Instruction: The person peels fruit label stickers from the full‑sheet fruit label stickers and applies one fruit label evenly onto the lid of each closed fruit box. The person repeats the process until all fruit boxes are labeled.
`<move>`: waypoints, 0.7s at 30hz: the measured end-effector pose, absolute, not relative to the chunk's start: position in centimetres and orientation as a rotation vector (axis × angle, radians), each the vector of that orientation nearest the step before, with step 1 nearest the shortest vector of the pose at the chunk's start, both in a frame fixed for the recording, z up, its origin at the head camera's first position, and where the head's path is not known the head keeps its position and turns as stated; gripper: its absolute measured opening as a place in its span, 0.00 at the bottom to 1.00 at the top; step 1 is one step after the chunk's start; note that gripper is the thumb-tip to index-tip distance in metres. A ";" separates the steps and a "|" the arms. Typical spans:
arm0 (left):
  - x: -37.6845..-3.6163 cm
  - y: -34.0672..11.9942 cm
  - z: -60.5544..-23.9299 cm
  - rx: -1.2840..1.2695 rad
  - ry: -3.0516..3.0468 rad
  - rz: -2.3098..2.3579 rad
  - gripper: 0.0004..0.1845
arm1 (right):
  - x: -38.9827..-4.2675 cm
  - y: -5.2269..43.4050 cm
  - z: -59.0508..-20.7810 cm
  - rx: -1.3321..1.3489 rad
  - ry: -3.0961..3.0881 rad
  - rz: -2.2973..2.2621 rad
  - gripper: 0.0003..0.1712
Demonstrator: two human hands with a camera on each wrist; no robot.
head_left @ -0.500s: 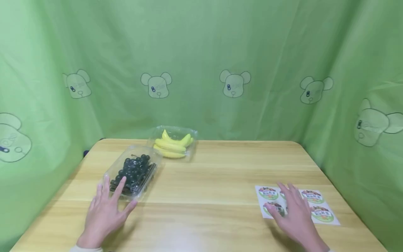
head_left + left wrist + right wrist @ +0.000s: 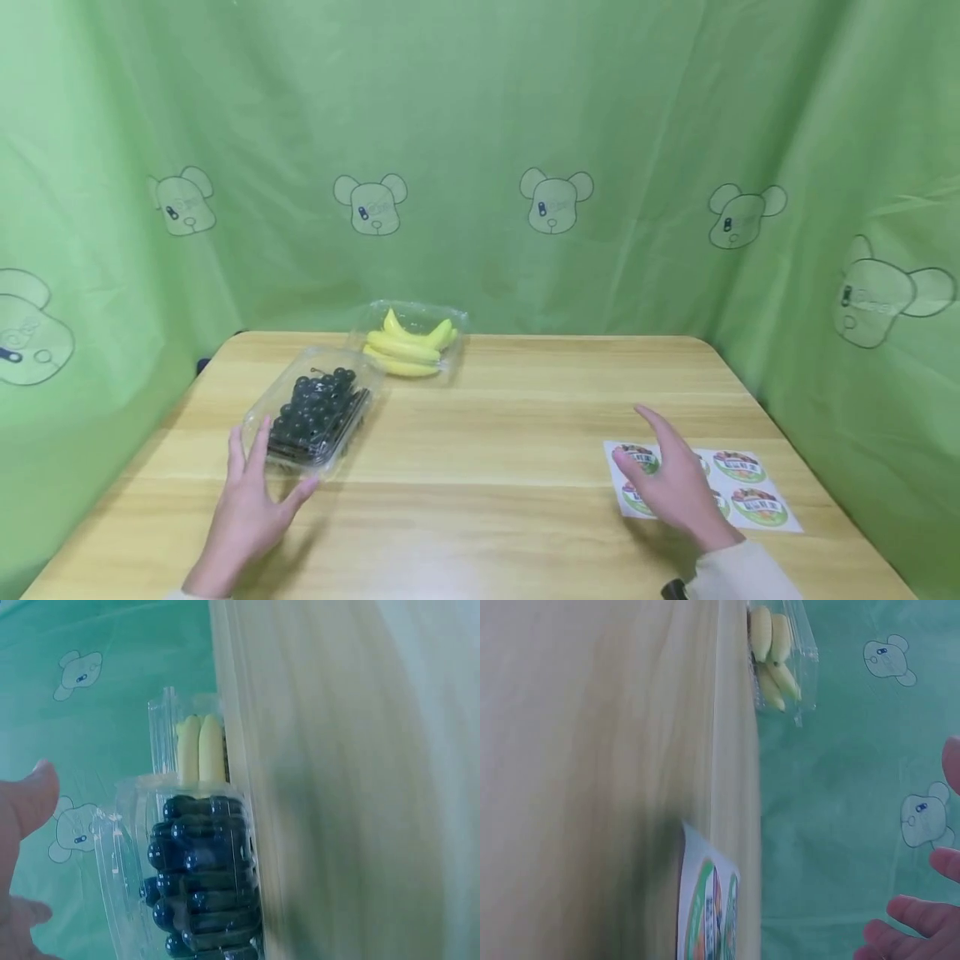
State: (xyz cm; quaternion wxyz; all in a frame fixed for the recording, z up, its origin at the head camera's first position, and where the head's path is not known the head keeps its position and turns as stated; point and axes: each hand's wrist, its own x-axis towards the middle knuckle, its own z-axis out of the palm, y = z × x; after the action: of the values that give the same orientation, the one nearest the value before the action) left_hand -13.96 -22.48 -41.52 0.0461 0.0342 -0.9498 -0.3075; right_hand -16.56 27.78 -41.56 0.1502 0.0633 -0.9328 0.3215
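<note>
Green cloth printed with bear outlines encloses a wooden table (image 2: 495,467) on three sides. A clear lidded box of dark grapes (image 2: 315,410) lies at the left front; a second clear box of bananas (image 2: 411,340) stands behind it, near the back edge. The left hand (image 2: 251,500) has its fingers extended and relaxed, fingertips touching the near end of the grape box, gripping nothing. The right hand (image 2: 675,483) hovers with fingers spread and released over a sheet of round labels (image 2: 750,496) at the right front, holding nothing. Judged step: approach, one hand per item. The next move likely calls for steadying the box and peeling one label off the sheet by its edge
</note>
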 end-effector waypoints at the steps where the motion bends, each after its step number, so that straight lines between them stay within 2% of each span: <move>1: -14.0 -22.4 -41.4 0.122 -2.895 -0.969 0.59 | -16.8 27.7 -41.6 0.183 -2.685 0.937 0.44; 21: -14.9 -21.4 -40.9 0.358 -2.732 -1.342 0.61 | -21.4 24.3 -41.4 0.347 -2.631 1.344 0.42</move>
State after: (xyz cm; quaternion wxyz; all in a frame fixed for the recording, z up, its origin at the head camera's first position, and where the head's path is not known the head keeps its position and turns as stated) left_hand -14.90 -21.45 -40.88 0.0382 0.1167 -0.8908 -0.4375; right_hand -21.36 24.30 -41.43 0.0835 0.1161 -0.8814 0.4502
